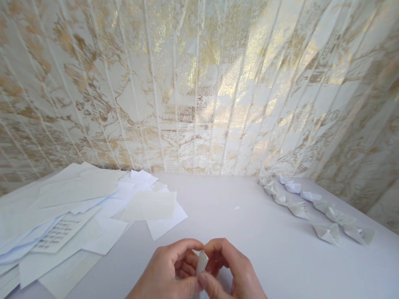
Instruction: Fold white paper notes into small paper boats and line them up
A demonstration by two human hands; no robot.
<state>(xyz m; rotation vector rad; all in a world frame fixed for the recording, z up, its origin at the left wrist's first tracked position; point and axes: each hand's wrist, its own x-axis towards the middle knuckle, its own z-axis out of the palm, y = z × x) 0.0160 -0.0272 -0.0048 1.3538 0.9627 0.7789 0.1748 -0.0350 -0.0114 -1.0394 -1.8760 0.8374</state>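
My left hand [166, 277] and my right hand [236, 278] meet low in the middle of the view, just above the white table [248, 232]. Both pinch a small folded piece of white paper [202, 262] between thumbs and fingertips. The paper stands nearly upright, and most of it is hidden by my fingers. A loose pile of white paper sheets [65, 218] lies to the left of my hands.
Several folded white paper boats [316, 209] lie in a row at the right back of the table. A tiny paper scrap [237, 208] sits mid-table. A gold and white patterned wall [203, 78] rises right behind the table.
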